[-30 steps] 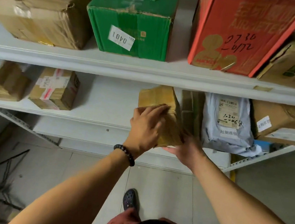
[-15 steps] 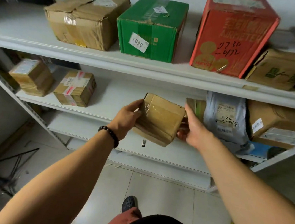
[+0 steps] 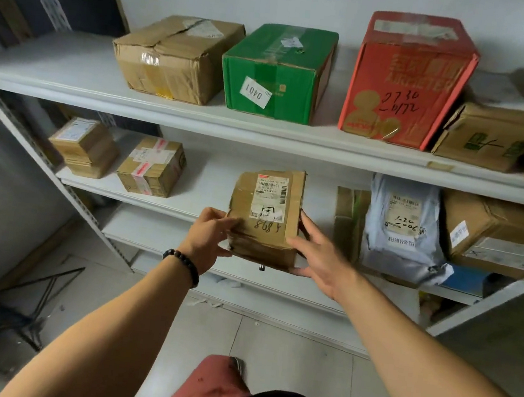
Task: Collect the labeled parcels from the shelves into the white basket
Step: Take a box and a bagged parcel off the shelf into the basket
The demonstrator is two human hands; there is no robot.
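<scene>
A small brown cardboard parcel [image 3: 266, 218] with a white shipping label and handwritten digits is held up in front of the middle shelf [image 3: 209, 188], label side facing me. My left hand [image 3: 207, 239] grips its lower left edge, thumb on the front. My right hand [image 3: 319, 255] holds its right side with fingers spread along the edge and the thumb under the bottom. The white basket is not in view.
The top shelf [image 3: 71, 76] carries a brown box [image 3: 176, 55], a green box [image 3: 278, 71], a red box [image 3: 407, 81] and more brown boxes at right. On the middle shelf sit two small taped boxes [image 3: 152, 166] at left and a grey mailer bag [image 3: 403, 229] at right. A black wire frame [image 3: 9, 309] lies on the floor.
Both hands pulled the parcel off the middle shelf and turned it, so its labeled face now points at me. My view has backed away and risen.
</scene>
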